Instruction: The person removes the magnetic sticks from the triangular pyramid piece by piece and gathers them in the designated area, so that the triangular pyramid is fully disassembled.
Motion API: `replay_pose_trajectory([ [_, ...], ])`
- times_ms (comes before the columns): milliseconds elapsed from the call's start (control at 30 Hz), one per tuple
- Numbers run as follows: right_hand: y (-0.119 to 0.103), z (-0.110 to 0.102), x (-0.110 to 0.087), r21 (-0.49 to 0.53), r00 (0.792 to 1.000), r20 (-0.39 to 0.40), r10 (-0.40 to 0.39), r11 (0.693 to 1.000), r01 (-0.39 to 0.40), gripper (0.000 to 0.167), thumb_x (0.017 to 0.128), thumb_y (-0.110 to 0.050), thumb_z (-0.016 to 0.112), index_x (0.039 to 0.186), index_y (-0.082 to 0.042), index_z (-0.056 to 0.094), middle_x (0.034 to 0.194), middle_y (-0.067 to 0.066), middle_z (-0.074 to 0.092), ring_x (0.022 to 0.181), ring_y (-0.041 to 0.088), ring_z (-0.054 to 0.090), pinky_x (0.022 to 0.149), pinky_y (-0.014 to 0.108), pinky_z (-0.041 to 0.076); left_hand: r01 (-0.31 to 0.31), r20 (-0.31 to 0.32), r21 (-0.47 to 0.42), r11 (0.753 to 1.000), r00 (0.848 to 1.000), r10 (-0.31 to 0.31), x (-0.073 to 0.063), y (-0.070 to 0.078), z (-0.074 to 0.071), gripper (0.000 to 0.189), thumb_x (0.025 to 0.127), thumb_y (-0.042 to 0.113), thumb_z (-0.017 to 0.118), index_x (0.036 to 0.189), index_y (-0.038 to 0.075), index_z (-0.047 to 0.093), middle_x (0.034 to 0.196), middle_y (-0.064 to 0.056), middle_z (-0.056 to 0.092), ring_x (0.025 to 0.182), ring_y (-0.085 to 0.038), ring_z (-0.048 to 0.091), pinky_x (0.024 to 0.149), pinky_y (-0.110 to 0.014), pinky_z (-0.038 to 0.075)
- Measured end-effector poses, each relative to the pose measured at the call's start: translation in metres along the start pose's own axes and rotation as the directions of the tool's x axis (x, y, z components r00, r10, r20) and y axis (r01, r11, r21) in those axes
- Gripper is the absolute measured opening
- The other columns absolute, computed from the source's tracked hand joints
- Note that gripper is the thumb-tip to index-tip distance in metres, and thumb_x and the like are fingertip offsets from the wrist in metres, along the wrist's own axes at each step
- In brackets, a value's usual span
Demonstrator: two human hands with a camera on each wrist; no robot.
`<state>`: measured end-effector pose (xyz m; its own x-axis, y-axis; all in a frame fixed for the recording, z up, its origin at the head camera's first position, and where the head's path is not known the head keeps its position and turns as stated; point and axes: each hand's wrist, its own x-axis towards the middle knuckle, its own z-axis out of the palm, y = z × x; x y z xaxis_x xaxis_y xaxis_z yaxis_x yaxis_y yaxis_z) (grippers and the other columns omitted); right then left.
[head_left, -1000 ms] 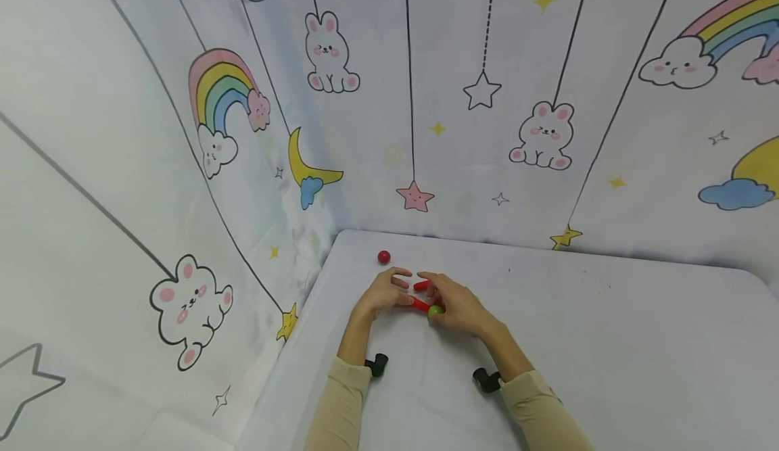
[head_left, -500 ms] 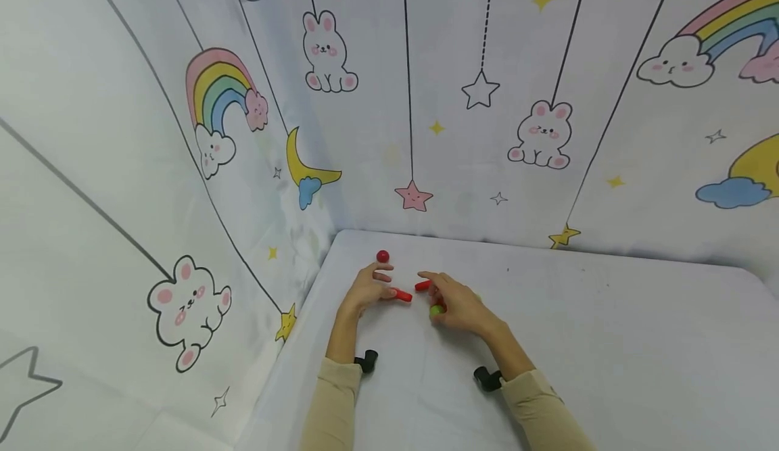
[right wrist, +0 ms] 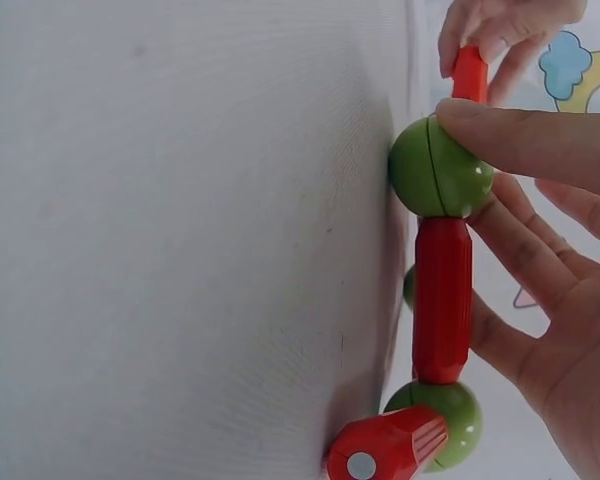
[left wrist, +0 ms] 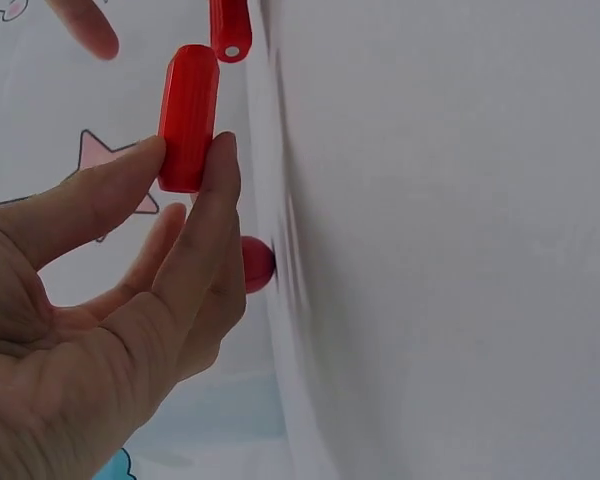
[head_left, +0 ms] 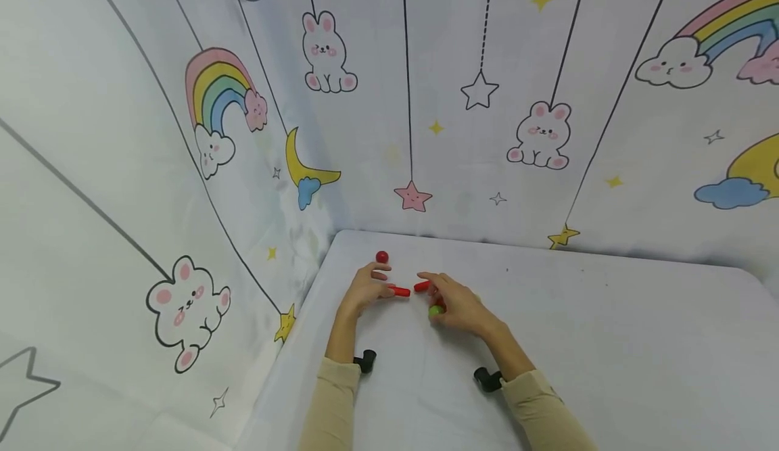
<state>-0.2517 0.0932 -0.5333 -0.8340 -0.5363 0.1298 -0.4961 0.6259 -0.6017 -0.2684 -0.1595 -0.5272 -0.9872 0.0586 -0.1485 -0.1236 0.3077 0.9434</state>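
Observation:
Between thumb and fingertips, my left hand [head_left: 365, 290] pinches a red magnetic rod [left wrist: 188, 118]. It stands to the left of my right hand [head_left: 456, 304], with a gap between this rod and the right hand's pieces in the head view. My right thumb and fingers hold a green ball [right wrist: 435, 168]. From that ball a red rod [right wrist: 443, 300] runs to a second green ball [right wrist: 460, 425], where another red rod [right wrist: 385, 445] is attached. Part of one more green ball [right wrist: 409, 288] shows behind the joined pieces.
A red ball [head_left: 382, 257] lies on the white-covered table [head_left: 578, 343], just beyond my left fingers. Behind the table hangs a white cloth [head_left: 450, 52] printed with bunnies, stars and rainbows. Another cloth wall [head_left: 91, 248] stands on the left.
My left hand has drawn left with its red rod, away from the green ball, and the rod now lies more level. My right hand stays in place, holding the ball.

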Motion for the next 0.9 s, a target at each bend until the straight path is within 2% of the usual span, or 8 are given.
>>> replay_pose_trajectory([
  [233, 0.0, 0.0, -0.001, -0.008, 1.0, 0.016, 0.009, 1.0, -0.009, 0.087, 0.081, -0.005, 0.087, 0.156, -0.019, 0.046, 0.119, 0.007, 0.062, 0.1, 0.014, 0.056, 0.087, 0.039, 0.054, -0.002, -0.061, 0.049, 0.999, 0.998, 0.005, 0.004, -0.005, -0.014, 0.058, 0.083, -0.009, 0.076, 0.139, -0.002, 0.059, 0.131, -0.028, 0.059, 0.1, -0.029, 0.07, 0.083, -0.036, 0.059],
  [500, -0.001, 0.0, 0.0, -0.013, 1.0, 0.01, 0.016, 1.0, -0.016, 0.086, 0.081, -0.004, 0.086, 0.155, -0.021, 0.047, 0.121, 0.006, 0.062, 0.102, 0.014, 0.058, 0.088, 0.039, 0.055, 0.012, -0.108, 0.097, 0.995, 0.994, -0.001, 0.018, -0.007, -0.026, 0.062, 0.083, -0.008, 0.077, 0.141, 0.0, 0.058, 0.13, -0.027, 0.06, 0.1, -0.032, 0.068, 0.085, -0.039, 0.058],
  [700, -0.002, 0.0, 0.0, 0.006, 1.0, 0.009, -0.003, 1.0, 0.003, 0.086, 0.081, -0.003, 0.087, 0.155, -0.019, 0.047, 0.122, 0.008, 0.063, 0.102, 0.016, 0.06, 0.088, 0.041, 0.055, 0.029, -0.14, 0.089, 0.996, 0.99, -0.016, 0.028, -0.01, -0.03, 0.063, 0.083, -0.008, 0.077, 0.142, 0.002, 0.057, 0.131, -0.026, 0.06, 0.105, -0.033, 0.069, 0.089, -0.041, 0.056],
  [900, 0.0, -0.001, 0.0, 0.002, 1.0, 0.013, 0.0, 1.0, 0.0, 0.086, 0.08, -0.003, 0.086, 0.155, -0.02, 0.047, 0.122, 0.008, 0.063, 0.104, 0.016, 0.061, 0.089, 0.041, 0.055, 0.041, -0.157, 0.111, 0.993, 0.987, -0.023, 0.034, -0.008, -0.033, 0.059, 0.087, -0.003, 0.076, 0.143, 0.004, 0.057, 0.134, -0.026, 0.059, 0.109, -0.035, 0.065, 0.095, -0.045, 0.055],
])
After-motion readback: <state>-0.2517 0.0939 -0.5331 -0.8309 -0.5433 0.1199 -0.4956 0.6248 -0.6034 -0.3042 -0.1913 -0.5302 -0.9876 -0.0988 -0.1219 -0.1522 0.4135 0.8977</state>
